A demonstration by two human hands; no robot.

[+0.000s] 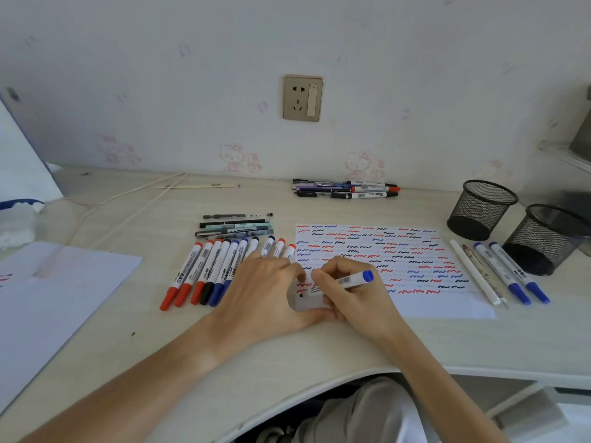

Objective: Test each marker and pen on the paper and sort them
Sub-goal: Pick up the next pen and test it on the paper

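Head view, containers: two black mesh pen cups, the far cup and the near cup, stand at the right of the desk, close together; whether they touch cannot be told. What shows of their insides is dark, with no pens rising above the rims.
Paper: a white sheet lies between the hands and the cups, covered with rows of red, blue and black squiggles.
Right hand: the right hand rests on the sheet's near left corner, its fingers curled round a white marker with a blue end; that end points right.
Left hand: the left hand lies palm down beside it, fingers bent, fingertips near the marker's hidden end; whether they pinch it cannot be told.
Sorted row: red, black and blue capped markers lie side by side left of the sheet, partly under the left hand.
Slim pens: a few dark pens lie crosswise behind that row.
Right group: four pens, two with blue caps, lie between sheet and near cup.
Far pile: mixed pens lie by the wall.
Hard to make out: the marker's tip is hidden between the hands; barrel print is unreadable.
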